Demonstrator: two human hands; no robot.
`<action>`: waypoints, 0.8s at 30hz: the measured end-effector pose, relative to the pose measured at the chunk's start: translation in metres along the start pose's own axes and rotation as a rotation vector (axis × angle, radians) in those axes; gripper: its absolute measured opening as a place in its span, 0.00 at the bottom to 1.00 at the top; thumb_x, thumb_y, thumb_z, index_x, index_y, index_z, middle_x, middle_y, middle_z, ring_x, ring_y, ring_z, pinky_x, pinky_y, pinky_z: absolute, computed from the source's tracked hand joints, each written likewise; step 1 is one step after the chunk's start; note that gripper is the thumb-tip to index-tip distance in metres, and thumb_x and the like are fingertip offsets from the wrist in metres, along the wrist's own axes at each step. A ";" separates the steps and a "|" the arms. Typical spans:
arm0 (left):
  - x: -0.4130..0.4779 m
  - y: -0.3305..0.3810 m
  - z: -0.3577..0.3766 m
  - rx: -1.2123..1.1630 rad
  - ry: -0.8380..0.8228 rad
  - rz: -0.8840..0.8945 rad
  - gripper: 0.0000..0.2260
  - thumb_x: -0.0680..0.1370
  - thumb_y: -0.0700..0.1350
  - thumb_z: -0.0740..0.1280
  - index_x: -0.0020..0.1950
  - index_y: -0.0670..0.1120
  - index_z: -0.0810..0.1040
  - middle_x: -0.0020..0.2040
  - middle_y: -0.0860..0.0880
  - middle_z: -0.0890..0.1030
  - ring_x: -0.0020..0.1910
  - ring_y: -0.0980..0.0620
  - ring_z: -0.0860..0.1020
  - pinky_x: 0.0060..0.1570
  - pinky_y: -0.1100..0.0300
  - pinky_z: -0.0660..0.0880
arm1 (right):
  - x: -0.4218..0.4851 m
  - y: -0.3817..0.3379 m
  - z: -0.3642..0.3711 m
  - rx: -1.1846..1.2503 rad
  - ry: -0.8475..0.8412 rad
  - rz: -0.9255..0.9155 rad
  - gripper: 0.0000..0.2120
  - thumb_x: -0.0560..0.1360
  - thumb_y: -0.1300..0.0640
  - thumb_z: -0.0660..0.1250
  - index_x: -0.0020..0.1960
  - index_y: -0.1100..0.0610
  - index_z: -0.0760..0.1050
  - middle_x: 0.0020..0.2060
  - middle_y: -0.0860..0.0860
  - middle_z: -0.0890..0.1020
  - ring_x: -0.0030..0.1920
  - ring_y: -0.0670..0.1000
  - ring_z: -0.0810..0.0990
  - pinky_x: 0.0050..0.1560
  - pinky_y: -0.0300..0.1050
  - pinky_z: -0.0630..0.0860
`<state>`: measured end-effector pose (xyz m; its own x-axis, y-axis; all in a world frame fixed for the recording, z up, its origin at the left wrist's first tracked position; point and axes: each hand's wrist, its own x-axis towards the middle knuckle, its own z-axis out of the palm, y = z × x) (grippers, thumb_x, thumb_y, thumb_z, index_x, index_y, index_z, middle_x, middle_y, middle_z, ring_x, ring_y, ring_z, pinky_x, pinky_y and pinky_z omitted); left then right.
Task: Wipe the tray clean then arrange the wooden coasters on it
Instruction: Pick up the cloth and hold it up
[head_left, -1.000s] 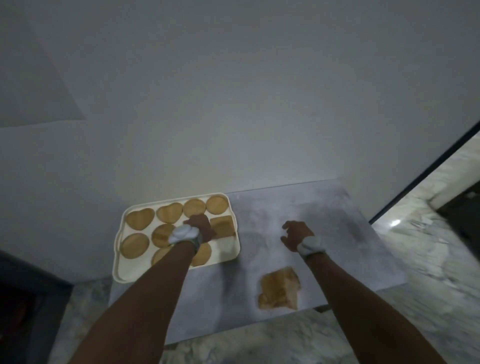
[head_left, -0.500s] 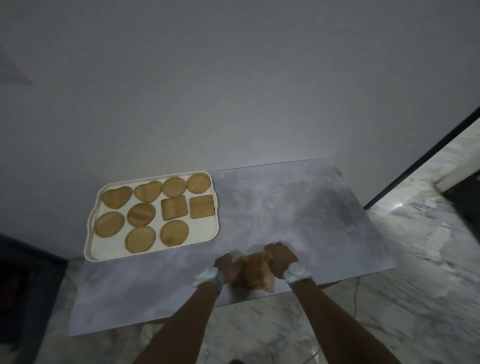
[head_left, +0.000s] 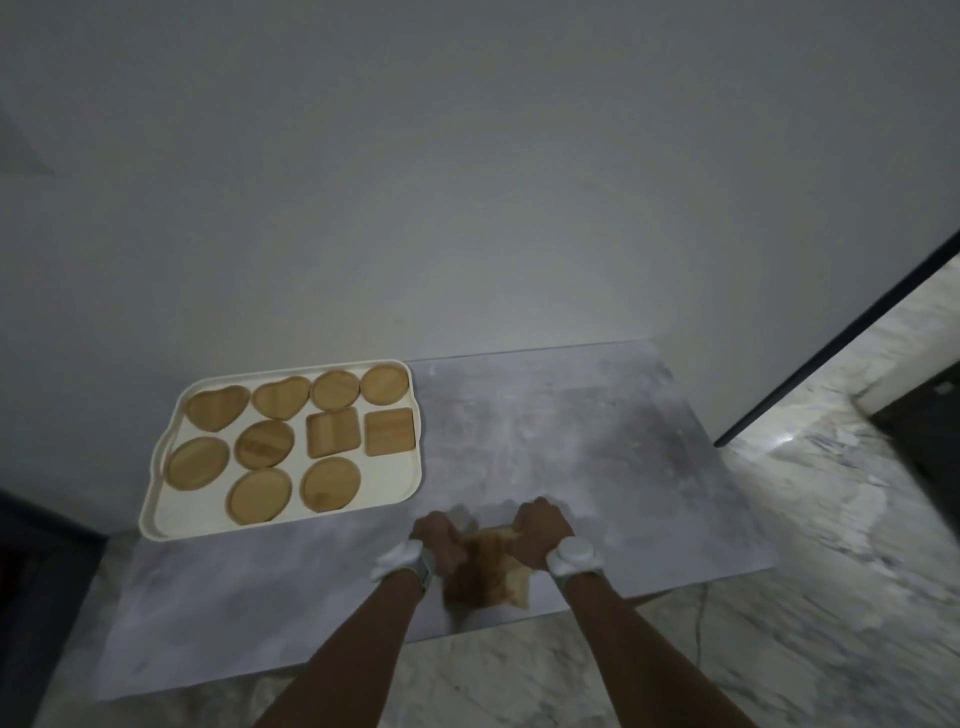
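Coasters (head_left: 332, 435) of wood, ten in all, are laid flat on the cream tray (head_left: 395, 488) at the table's (head_left: 571, 426) far left; a tan cloth (head_left: 491, 571) is gripped near the front edge by the left hand (head_left: 436, 538) and the right hand (head_left: 540, 532), both closed on it.

Both hands, left hand (head_left: 435, 535) and right hand (head_left: 540, 530), grip cloth (head_left: 488, 571); 10 coasters (head_left: 265, 443) on tray (head_left: 395, 488).

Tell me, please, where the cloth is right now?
In the head view the cloth lies at the table's near edge, gripped between the left hand and right hand, right of the tray.
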<state>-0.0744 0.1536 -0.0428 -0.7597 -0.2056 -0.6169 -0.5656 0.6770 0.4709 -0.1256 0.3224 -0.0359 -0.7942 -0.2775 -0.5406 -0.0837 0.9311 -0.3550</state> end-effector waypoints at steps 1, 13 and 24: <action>-0.003 0.002 -0.005 -0.008 -0.003 0.017 0.12 0.72 0.44 0.73 0.53 0.40 0.84 0.54 0.40 0.84 0.53 0.41 0.83 0.54 0.56 0.80 | -0.004 -0.004 -0.007 0.047 0.006 -0.009 0.15 0.71 0.48 0.69 0.53 0.57 0.78 0.55 0.56 0.79 0.58 0.57 0.79 0.59 0.45 0.76; -0.097 0.056 -0.185 -0.049 0.231 0.302 0.13 0.72 0.45 0.68 0.49 0.37 0.84 0.51 0.37 0.85 0.55 0.41 0.82 0.55 0.54 0.77 | -0.073 -0.115 -0.164 0.177 0.202 -0.229 0.16 0.61 0.68 0.76 0.45 0.55 0.82 0.42 0.56 0.85 0.39 0.52 0.80 0.38 0.38 0.74; -0.232 0.055 -0.405 -0.426 0.485 0.562 0.08 0.76 0.32 0.67 0.48 0.42 0.72 0.38 0.41 0.78 0.36 0.43 0.79 0.47 0.43 0.82 | -0.151 -0.300 -0.312 0.265 0.230 -0.653 0.13 0.69 0.68 0.72 0.52 0.62 0.83 0.42 0.56 0.83 0.39 0.50 0.82 0.46 0.45 0.82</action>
<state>-0.0595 -0.0474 0.3819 -0.9618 -0.2642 0.0720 -0.0618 0.4656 0.8828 -0.1678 0.1593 0.3900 -0.7409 -0.6716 0.0072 -0.4572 0.4965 -0.7378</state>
